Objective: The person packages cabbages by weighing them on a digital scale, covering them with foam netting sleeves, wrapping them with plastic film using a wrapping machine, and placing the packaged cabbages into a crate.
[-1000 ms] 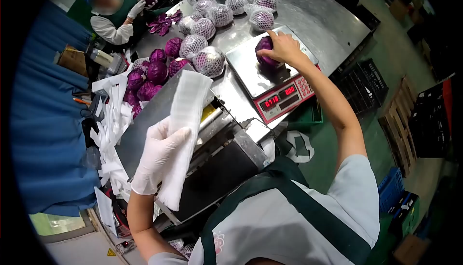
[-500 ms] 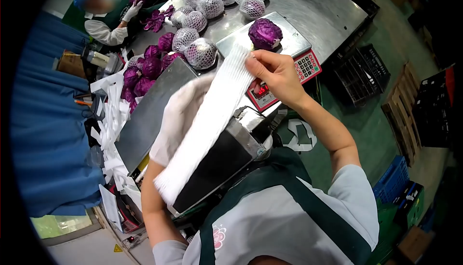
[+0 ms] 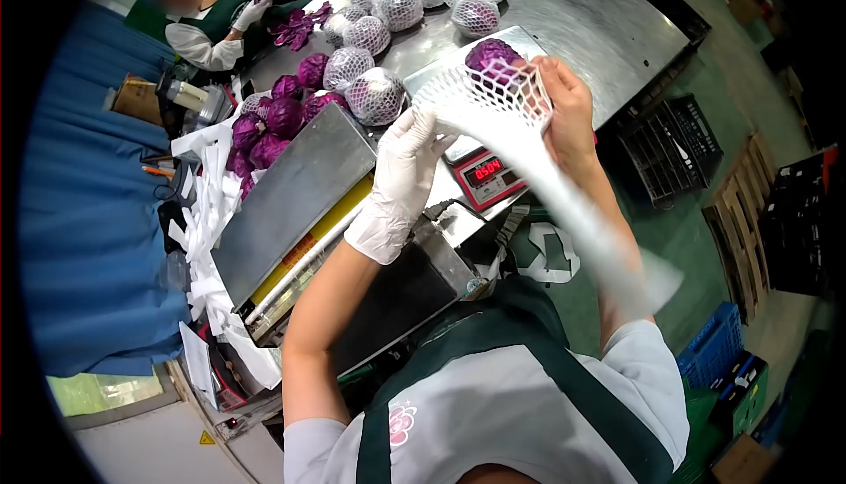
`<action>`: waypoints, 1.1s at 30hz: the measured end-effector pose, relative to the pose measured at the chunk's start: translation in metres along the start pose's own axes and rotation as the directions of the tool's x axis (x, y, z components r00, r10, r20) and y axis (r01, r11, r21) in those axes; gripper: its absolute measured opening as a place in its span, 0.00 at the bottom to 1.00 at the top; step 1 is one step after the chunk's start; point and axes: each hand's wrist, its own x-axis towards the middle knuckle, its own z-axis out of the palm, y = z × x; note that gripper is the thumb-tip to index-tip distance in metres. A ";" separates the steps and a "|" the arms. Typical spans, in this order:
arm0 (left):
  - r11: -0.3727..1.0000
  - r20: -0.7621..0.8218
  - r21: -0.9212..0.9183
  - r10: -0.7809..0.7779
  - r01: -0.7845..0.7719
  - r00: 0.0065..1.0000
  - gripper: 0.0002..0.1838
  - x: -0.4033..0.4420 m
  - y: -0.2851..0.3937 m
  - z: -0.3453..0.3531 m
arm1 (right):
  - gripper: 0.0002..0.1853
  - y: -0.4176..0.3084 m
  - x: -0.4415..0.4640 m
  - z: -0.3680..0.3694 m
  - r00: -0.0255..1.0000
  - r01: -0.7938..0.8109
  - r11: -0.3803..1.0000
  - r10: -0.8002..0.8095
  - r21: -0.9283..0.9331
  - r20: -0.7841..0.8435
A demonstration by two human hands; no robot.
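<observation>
A white foam net sleeve (image 3: pixel 502 136) is stretched between my two hands, its mesh mouth spread wide. My left hand (image 3: pixel 401 176), in a white glove, pinches one side of the mouth. On the other side, my bare right hand (image 3: pixel 568 114) grips the edge with bent fingers. The sleeve's blurred tail hangs over my right forearm. Behind the mesh, a red cabbage (image 3: pixel 487 54) sits on the metal plate of a red digital scale (image 3: pixel 504 189), partly hidden by the net. The lit display appears to read 0.504.
Several net-wrapped cabbages (image 3: pixel 377 96) and bare red cabbages (image 3: pixel 284 118) lie on the steel table (image 3: pixel 590 17). A grey-lidded machine (image 3: pixel 295 198) stands at left beside white sleeves (image 3: pixel 207 220). A co-worker (image 3: pixel 207 30) holds a cabbage. Black crates (image 3: pixel 665 145) and a pallet (image 3: pixel 740 229) stand at right.
The sleeve's mouth has been pulled open into a wide mesh, and its tail has swung to the right. My left hand has come out from behind the sleeve to its edge.
</observation>
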 end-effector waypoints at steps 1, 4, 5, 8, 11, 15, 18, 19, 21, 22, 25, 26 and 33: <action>1.000 -0.007 0.002 0.007 -0.007 1.000 0.14 0.003 0.004 0.002 | 0.14 -0.003 -0.004 -0.002 0.995 -0.096 0.987 0.097 -0.131 0.005; 0.992 -0.084 -0.102 0.066 -0.075 0.994 0.12 0.015 0.021 0.004 | 0.16 0.008 -0.016 -0.010 0.878 -0.431 0.898 0.440 -0.089 0.188; 0.990 -0.076 -0.117 0.067 -0.076 0.995 0.18 0.021 0.027 -0.003 | 0.18 0.017 -0.015 -0.021 0.869 -0.335 0.908 0.400 -0.250 0.291; 0.986 0.001 0.165 0.000 0.000 1.000 0.18 0.022 0.039 -0.004 | 0.15 0.015 -0.021 -0.027 0.908 -0.181 0.806 0.357 -0.563 0.220; 0.782 0.065 0.578 -0.327 0.232 0.943 0.21 0.010 0.045 -0.004 | 0.07 0.015 -0.016 -0.040 0.960 -0.179 0.776 0.272 -0.605 0.064; 0.722 0.041 0.635 -0.387 0.275 0.921 0.24 0.017 0.028 -0.056 | 0.07 0.036 -0.005 -0.075 0.973 -0.136 0.621 0.229 -0.772 0.013; 0.604 -0.045 0.706 -0.481 0.369 0.876 0.21 0.019 0.072 -0.080 | 0.10 0.057 -0.004 -0.090 0.983 -0.108 0.585 0.185 -0.804 0.003; 0.538 -0.090 0.725 -0.545 0.431 0.833 0.20 0.018 0.085 -0.091 | 0.10 0.060 -0.001 -0.088 0.987 -0.074 0.563 0.160 -0.823 0.020; 0.499 -0.053 0.768 -0.576 0.402 0.816 0.20 0.007 0.114 -0.102 | 0.10 0.066 0.001 -0.092 0.970 -0.186 0.607 0.241 -0.772 -0.045; 0.482 -0.036 0.791 -0.578 0.377 0.815 0.20 0.005 0.129 -0.109 | 0.11 0.071 0.001 -0.092 0.970 -0.198 0.618 0.237 -0.761 -0.060; 0.515 -0.108 0.735 -0.553 0.441 0.826 0.19 0.000 0.156 -0.144 | 0.09 0.083 -0.001 -0.085 0.967 -0.240 0.607 0.216 -0.758 -0.133; 0.505 -0.156 0.722 -0.548 0.473 0.822 0.19 -0.001 0.164 -0.155 | 0.09 0.086 -0.002 -0.085 0.965 -0.246 0.604 0.229 -0.758 -0.130; 0.319 -0.271 0.780 -0.603 0.538 0.750 0.18 -0.007 0.190 -0.159 | 0.08 0.097 0.001 -0.073 0.933 -0.294 0.559 0.345 -0.775 -0.105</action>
